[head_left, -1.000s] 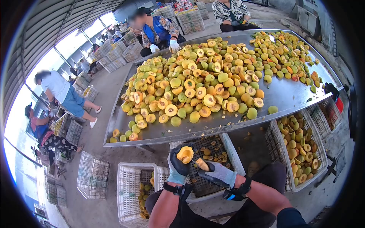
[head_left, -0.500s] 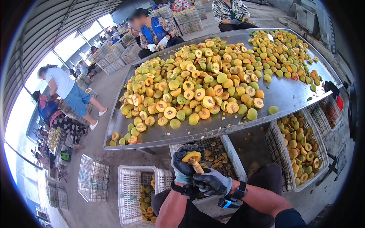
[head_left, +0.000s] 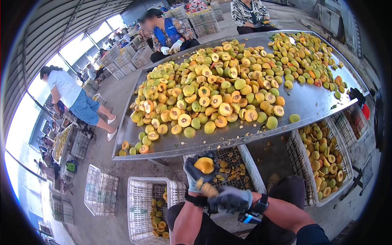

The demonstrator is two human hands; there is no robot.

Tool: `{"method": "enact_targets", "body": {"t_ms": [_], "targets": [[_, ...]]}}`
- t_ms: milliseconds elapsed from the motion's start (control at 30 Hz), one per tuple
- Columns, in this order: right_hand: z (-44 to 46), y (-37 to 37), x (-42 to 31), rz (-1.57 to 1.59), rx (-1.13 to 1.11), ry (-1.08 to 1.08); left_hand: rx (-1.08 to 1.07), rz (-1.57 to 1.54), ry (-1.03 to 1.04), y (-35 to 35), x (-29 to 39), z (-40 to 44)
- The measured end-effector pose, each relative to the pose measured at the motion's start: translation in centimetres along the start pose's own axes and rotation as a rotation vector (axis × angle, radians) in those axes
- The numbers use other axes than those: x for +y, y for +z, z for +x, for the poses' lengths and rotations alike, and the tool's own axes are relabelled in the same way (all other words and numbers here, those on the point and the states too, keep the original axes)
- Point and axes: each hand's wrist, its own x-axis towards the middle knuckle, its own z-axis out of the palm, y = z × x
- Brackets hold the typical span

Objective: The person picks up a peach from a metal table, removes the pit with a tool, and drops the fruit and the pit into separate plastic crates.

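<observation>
My left hand [head_left: 199, 173], in a dark-coated grey glove, is wrapped around a peach half [head_left: 204, 165] with its orange side up. Below it, my right hand [head_left: 232, 199], gloved alike, is closed around a short tool with a pale wooden handle [head_left: 207, 188]. The tool is smeared by motion, and its working end cannot be made out. It is apart from the fruit. Under my hands stands a white crate [head_left: 252, 171] with brown pits and scraps in it. Beyond is a metal table [head_left: 171, 152] heaped with halved peaches [head_left: 224, 109].
A white crate [head_left: 134, 204] at lower left holds some fruit. Another crate [head_left: 300, 163] on the right is filled with peach halves. An upturned-looking crate [head_left: 101, 190] stands farther left. Two people [head_left: 173, 34] sit across the table; another person [head_left: 77, 98] stands at left.
The tool has come away from the peach half and dropped lower with my right hand. The peach half now faces up more. At left, the standing person has straightened somewhat.
</observation>
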Motion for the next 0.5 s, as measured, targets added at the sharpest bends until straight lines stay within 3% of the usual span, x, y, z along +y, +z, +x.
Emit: {"method": "enact_targets", "body": {"t_ms": [33,100,133,167,233,267,300,333,367,433,467,500], "targets": [[1.1,0.1,1.1,0.515,-0.52,0.231,0.034,0.211,0.115,-0.8,-1.5,0.6],[1.2,3.2,3.2,-0.345,-0.054,-0.652,-0.038,0.326,0.2,-1.4,-1.6,1.2],[-1.2,4.3,-0.1,-0.159,-0.104,-0.239,-0.055,0.488,0.271,-1.2,-1.2,0.9],[-0.8,2.7,-0.1,-0.127,-0.07,-0.003,-0.074,0.65,0.335,-0.9,-0.7,0.3],[-2.1,1.3,-1.1,-0.063,-0.034,-0.154,-0.177,0.496,0.356,-0.7,0.2,0.7],[-3.2,1.2,-2.3,-0.114,0.045,-0.203,-0.122,0.283,0.153,-1.7,-1.1,0.6],[-3.3,0.3,-2.6,-0.467,0.16,-0.344,-0.069,0.073,-0.047,-3.0,-2.7,0.6],[-2.7,-0.9,-1.6,-0.94,0.435,-0.405,-0.073,0.284,-0.223,-4.9,-5.3,1.2],[-2.3,-1.3,-0.9,-1.409,0.717,-0.457,-0.178,0.836,-0.036,-4.6,-5.1,-0.1],[-3.0,-0.9,-1.1,-1.459,0.825,-0.393,-0.309,1.348,0.224,-4.0,-3.9,-2.0],[-3.5,-0.2,-1.7,-1.504,0.941,-0.322,-0.329,1.355,0.195,-3.6,-3.2,-2.4],[-3.9,0.5,-2.5,-1.476,0.915,-0.27,-0.333,1.366,0.165,-3.6,-2.2,-2.7]]}}
